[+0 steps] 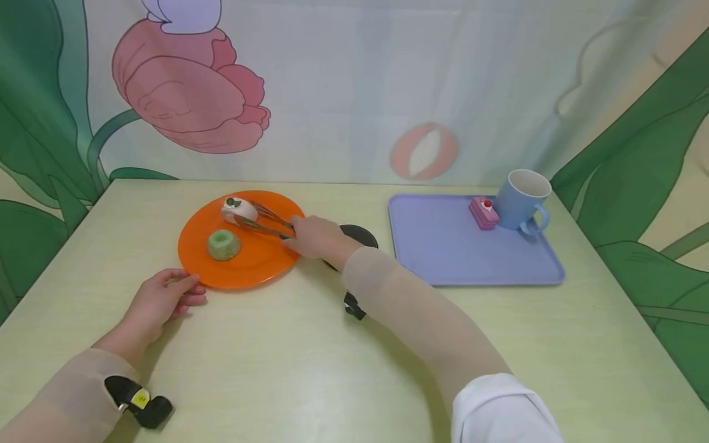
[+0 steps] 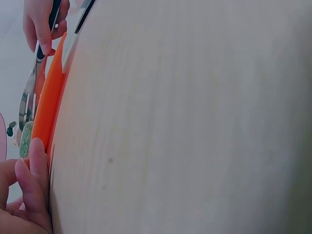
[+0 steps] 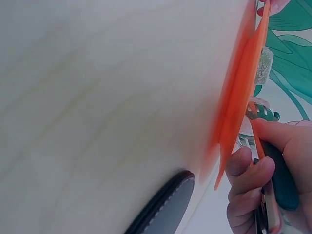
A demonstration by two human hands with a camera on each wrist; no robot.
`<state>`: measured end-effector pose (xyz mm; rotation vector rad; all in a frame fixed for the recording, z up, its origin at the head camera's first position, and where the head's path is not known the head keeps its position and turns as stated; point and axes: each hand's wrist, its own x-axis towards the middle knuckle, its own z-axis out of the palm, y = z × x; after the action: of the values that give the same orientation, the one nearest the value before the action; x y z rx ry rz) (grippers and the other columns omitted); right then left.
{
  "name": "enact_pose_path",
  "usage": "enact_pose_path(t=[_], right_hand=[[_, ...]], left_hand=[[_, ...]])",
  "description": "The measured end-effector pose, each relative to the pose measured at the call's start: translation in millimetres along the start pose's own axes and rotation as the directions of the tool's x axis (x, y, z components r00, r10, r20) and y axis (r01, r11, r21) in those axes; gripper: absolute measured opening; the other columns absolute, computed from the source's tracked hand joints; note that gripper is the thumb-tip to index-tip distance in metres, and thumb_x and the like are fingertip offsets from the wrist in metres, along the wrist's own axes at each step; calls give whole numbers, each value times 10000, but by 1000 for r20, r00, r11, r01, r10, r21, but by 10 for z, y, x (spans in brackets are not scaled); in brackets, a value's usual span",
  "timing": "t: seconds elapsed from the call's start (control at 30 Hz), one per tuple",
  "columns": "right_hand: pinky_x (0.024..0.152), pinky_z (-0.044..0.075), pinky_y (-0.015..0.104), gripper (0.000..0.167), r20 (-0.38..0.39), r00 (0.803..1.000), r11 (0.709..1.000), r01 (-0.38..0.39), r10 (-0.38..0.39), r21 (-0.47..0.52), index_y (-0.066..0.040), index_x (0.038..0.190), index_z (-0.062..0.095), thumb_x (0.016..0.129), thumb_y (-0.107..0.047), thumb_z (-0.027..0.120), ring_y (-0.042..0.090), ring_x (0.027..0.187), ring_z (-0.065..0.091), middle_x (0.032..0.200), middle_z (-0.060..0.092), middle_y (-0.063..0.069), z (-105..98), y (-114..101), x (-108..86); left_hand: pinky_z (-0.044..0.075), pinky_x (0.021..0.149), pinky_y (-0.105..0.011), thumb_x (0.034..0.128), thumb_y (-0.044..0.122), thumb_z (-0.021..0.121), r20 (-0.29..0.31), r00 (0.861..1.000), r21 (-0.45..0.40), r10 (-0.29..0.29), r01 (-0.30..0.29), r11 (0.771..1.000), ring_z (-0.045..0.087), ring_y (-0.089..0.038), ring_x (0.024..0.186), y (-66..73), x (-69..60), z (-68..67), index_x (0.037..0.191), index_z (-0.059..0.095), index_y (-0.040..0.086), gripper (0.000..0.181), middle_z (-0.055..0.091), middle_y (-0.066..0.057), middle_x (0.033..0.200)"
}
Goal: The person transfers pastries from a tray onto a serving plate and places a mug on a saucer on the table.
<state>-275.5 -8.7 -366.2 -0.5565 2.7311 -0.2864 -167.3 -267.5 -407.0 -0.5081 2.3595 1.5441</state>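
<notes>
On the orange plate (image 1: 260, 264) lie a white cake with a dark green topping (image 1: 241, 210) and a green ring-topped cake (image 1: 224, 245). My right hand (image 1: 317, 236) grips metal tongs (image 1: 264, 228) by their dark handles; the tips reach to both sides of the white cake. Whether they touch it, I cannot tell. At the plate's front left rim, my left hand (image 1: 166, 295) pinches the edge between thumb and fingers. The right wrist view shows the right hand (image 3: 273, 170) curled round the dark handle (image 3: 282, 178).
A purple tray (image 1: 443, 246) on the right carries a pink cake (image 1: 484, 213) and a blue mug (image 1: 517, 200). Partly behind my right wrist is a black round object (image 1: 361, 234). A patterned curtain (image 1: 332, 92) hangs along the table's back edge.
</notes>
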Motion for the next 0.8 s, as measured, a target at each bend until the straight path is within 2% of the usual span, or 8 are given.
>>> enact_pose_path(t=[0.37, 0.8], right_hand=[[560, 377, 256, 386, 8, 1000, 1000, -9, 9, 3, -163, 1146, 481, 926, -480, 500, 158, 697, 513, 840, 540, 0, -38, 32, -100], [584, 402, 266, 458, 8, 1000, 1000, -12, 12, 27, -152, 1236, 473, 923, -485, 501, 157, 727, 526, 854, 547, -9, -40, 133, -213]], left_hand=[[478, 636, -190, 970, 391, 459, 15, 1000, -20, 7, -7, 1000, 645, -40, 764, 2, 0, -2, 1325, 350, 19, 525, 653, 69, 860], [482, 643, -195, 970, 388, 461, 25, 1000, -28, 1, 0, 1000, 646, -44, 769, 16, 13, -4, 1358, 323, 12, 557, 651, 70, 860]])
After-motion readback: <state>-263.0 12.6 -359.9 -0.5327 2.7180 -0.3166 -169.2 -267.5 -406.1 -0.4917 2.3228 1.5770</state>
